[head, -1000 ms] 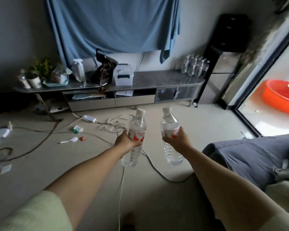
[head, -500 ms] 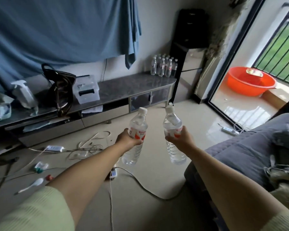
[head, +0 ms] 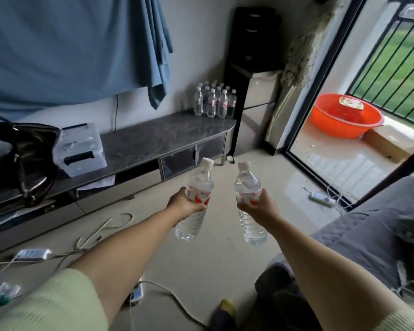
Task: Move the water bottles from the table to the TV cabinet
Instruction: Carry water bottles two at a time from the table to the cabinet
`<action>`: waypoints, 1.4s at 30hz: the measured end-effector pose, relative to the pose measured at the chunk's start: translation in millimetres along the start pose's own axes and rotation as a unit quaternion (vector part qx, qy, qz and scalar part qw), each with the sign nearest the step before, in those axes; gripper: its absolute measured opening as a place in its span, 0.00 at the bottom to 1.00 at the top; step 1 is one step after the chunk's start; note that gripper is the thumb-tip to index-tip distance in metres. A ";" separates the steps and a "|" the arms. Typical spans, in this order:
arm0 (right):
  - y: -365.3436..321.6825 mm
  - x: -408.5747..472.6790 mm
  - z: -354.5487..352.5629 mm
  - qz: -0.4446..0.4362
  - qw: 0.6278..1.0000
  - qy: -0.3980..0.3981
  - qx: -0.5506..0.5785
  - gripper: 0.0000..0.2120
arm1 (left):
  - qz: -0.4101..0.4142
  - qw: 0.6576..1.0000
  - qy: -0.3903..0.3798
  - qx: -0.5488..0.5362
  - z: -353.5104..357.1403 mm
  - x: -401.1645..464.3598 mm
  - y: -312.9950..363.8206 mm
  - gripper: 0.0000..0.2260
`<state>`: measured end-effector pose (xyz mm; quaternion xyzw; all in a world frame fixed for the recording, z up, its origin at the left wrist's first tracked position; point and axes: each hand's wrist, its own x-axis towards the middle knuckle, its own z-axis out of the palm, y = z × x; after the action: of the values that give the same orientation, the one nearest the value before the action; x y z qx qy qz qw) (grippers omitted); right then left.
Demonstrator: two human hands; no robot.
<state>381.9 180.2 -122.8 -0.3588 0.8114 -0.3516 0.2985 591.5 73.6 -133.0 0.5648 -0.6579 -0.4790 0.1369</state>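
My left hand (head: 183,204) grips a clear water bottle (head: 196,187) with a white cap and a red-and-white label, held upright in the air. My right hand (head: 261,207) grips a second, matching water bottle (head: 247,187), a hand's width to the right. Both hang over the floor in front of the TV cabinet (head: 167,132), a low unit with a dark marbled top. On the cabinet's right end stands a cluster of several water bottles (head: 214,100) against the wall.
A clear plastic box (head: 80,149) and a black handbag (head: 26,158) sit on the cabinet's left part. Cables and power strips (head: 31,254) lie across the floor. A grey sofa (head: 378,235) is at the right. A black stand (head: 253,68) flanks the cabinet; beyond the glass door sits an orange basin (head: 344,115).
The view has swung right and moved closer to the cabinet's right end, where the cluster of bottles stands. Both hands still hold their bottles the same way.
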 end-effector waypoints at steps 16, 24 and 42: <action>-47.0 262.3 -38.8 0.006 0.999 -0.035 0.017 0.25 | -0.030 0.999 -0.009 -0.043 10.7 226.8 117.4 0.23; -102.4 414.1 0.0 0.011 1.000 -0.026 0.010 0.27 | -0.046 0.997 -0.017 -0.060 -35.1 382.9 144.9 0.17; -184.7 689.1 80.5 0.063 0.996 -0.053 -0.020 0.25 | -0.122 0.992 -0.014 -0.033 -104.3 660.0 184.4 0.23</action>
<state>121.2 -486.0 -184.0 -0.3315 0.8222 -0.2963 0.3554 339.7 -570.9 -174.0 0.6287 -0.5699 -0.5220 0.0870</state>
